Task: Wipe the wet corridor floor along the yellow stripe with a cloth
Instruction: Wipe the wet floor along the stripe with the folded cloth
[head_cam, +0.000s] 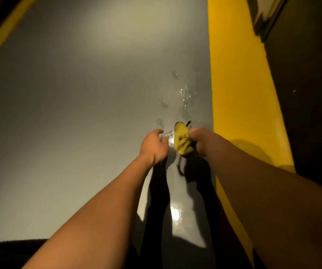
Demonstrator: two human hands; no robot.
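1. Right hand (200, 141) is curled round a bunched yellow cloth (182, 141), gripping its right edge; the cloth is crumpled, with a dark trim showing at its far end.
2. Cloth sits low over the grey corridor floor (78, 113), just left of the wide yellow stripe (239, 94); whether it touches the floor, cannot tell.
3. Left hand (153, 147) hangs just beside the cloth, fingers loosely bent, holding nothing.
4. Water droplets and smears (183, 96) glisten on the floor beyond the cloth, near the stripe's edge.
5. A second wet sheen (175, 211) lies between the two forearms.
6. A thinner yellow line (7, 32) runs at far left.
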